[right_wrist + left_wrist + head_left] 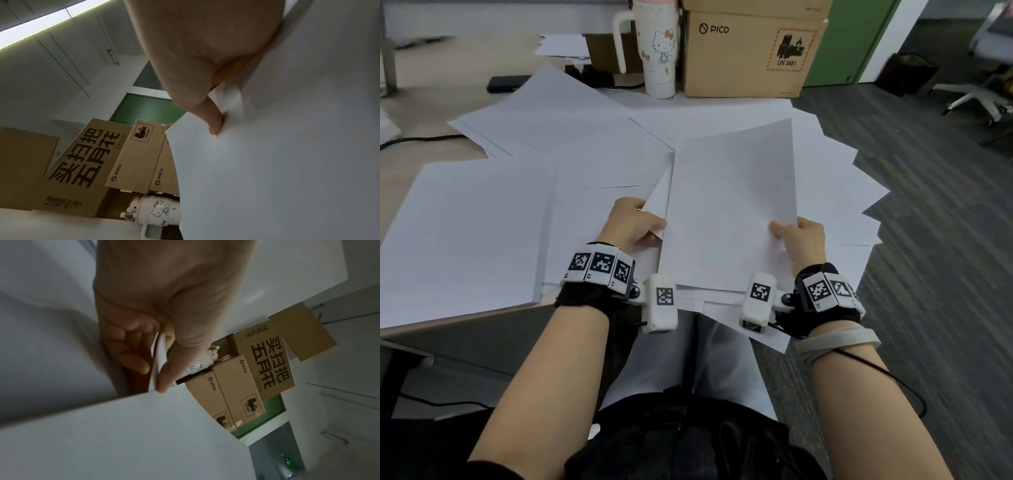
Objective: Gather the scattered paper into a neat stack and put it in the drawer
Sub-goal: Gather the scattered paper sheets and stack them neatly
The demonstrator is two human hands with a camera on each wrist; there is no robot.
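Head view: both hands lift a sheet at frame centre, left hand (633, 222) pinching its left edge, right hand (799, 240) its right. Scattered paper (482, 222) surrounds; square the edges first.

Left wrist view: thumb and fingers (131, 360) pinch sheets at centre.

Right wrist view: thumb (213, 123) presses paper, centre-right. No drawer is visible.

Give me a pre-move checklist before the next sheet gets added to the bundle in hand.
1. Left hand grips the held sheets at their left edge: ok.
2. Right hand pinches their near right corner: ok.
3. Held sheets squared: not ok, one corner pokes out on the left.
4. Loose sheets all gathered: not ok, many fanned over the table.
5. Tumbler and cardboard box clear of paper: ok.
6. Drawer open: cannot tell, none in view.
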